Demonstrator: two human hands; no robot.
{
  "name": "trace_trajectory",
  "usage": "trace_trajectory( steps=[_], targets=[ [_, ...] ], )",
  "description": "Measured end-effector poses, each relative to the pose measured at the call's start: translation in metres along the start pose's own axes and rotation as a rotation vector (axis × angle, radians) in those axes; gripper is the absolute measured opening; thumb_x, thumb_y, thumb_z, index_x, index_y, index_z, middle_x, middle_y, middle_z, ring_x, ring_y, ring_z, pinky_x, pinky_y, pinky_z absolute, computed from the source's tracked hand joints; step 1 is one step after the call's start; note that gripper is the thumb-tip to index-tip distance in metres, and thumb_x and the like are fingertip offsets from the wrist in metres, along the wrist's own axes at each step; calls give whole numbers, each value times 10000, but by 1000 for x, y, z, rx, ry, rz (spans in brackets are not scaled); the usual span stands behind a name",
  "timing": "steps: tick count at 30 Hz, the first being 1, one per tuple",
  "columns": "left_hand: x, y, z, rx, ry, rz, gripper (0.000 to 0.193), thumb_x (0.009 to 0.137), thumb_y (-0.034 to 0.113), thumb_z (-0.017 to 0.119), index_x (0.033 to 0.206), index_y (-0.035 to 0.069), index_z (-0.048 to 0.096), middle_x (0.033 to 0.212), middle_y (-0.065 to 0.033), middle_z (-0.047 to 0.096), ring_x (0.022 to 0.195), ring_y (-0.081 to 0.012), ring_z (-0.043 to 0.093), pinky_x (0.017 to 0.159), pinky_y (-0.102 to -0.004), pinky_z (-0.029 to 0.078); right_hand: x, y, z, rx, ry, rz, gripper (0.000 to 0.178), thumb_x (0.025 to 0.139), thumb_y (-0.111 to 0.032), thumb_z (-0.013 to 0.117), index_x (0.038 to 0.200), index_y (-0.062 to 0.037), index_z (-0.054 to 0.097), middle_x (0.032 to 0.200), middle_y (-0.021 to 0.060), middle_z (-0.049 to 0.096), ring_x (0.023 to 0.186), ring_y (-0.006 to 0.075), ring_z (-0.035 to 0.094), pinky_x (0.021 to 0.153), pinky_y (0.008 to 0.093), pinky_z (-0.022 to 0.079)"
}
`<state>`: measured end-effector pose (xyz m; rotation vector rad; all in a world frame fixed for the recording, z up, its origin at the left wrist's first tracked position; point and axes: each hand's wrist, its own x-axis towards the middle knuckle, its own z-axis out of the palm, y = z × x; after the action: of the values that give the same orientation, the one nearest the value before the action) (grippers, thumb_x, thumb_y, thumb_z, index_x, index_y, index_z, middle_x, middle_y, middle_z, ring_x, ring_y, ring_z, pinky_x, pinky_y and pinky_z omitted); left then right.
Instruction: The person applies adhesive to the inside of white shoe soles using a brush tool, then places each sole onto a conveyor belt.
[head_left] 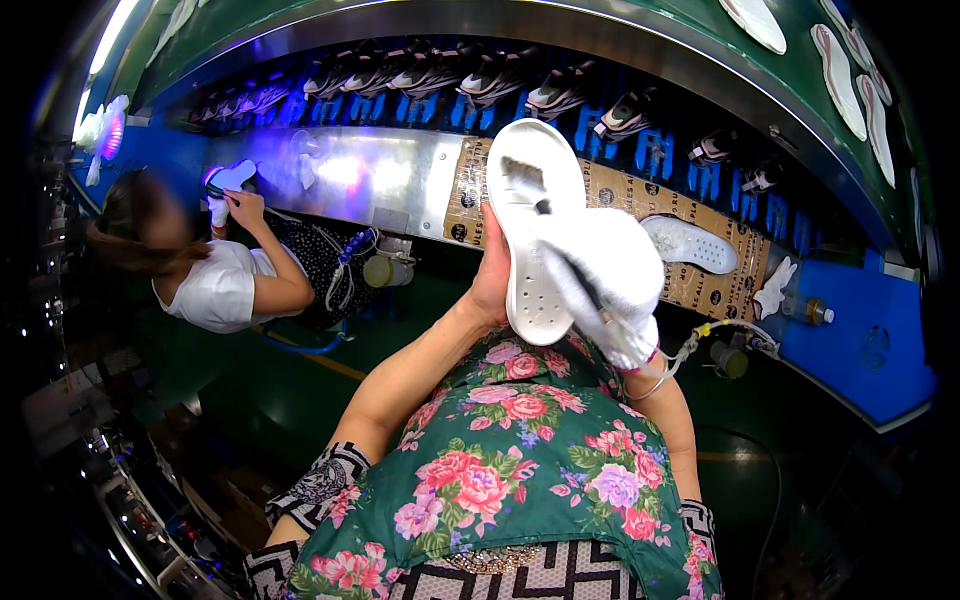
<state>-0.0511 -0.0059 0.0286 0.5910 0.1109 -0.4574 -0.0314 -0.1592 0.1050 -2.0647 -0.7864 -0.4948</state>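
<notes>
White-gloved, the right hand (612,268) grips a brush (544,207), likely painting the sole (532,292) the left hand (492,268) holds; next needs steady strokes.

The left hand (492,270), bare, grips the left edge of the white shoe sole (535,315), fingers mostly hidden behind it. The left forearm (405,372) slants up to the sole from below and left, bare down to a patterned sleeve (335,475) near the elbow. The right hand (610,265), in a white glove, is against the sole's right side, closed around a thin dark tool (543,207). The right forearm (670,420) rises steeply from below and right of the sole.
</notes>
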Motion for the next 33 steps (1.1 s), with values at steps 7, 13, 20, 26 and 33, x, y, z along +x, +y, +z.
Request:
trace_trajectory(
  steps=[7, 13, 20, 26, 33],
  targets=[
    [3, 10, -8, 55, 48, -11, 956, 905, 813, 120, 1556, 123, 242, 1494, -133, 437, 1365, -286, 459, 1128, -456, 400, -7, 7, -1, 407, 80, 389, 268, 756, -21, 782, 1022, -34, 747, 957, 96, 742, 845, 217, 711, 755, 323, 550],
    [6, 28, -22, 164, 18, -3, 946, 915, 805, 133, 1549, 117, 269, 1440, -125, 494, 1291, -265, 534, 1075, -448, 465, 5, 1, 3, 262, -106, 0, 259, 730, -12, 787, 979, -81, 765, 896, 78, 737, 793, 235, 700, 719, 330, 542],
    [24, 36, -29, 119, 37, 79, 1042, 861, 862, 104, 1469, 59, 369, 1241, -170, 605, 1104, -271, 636, 923, -428, 553, 4, 10, 3, 162, -29, 25, 298, 758, -66, 787, 1052, -110, 759, 974, 73, 746, 853, 247, 701, 761, 328, 552],
    [30, 46, -27, 30, -44, 81, 1128, 789, 937, 118, 1324, 11, 477, 905, -212, 669, 821, -298, 686, 733, -427, 590, -3, 9, 6, 505, -134, 272, 289, 777, -55, 773, 1064, -80, 748, 1006, 73, 746, 838, 212, 714, 760, 321, 563],
    [38, 51, -29, -141, -112, 17, 1190, 705, 997, 180, 1235, -15, 513, 953, -206, 630, 863, -314, 670, 739, -459, 577, 0, -4, 9, 335, -99, -25, 254, 745, -64, 797, 992, -115, 763, 886, 65, 738, 758, 246, 699, 687, 330, 545]
  ],
)
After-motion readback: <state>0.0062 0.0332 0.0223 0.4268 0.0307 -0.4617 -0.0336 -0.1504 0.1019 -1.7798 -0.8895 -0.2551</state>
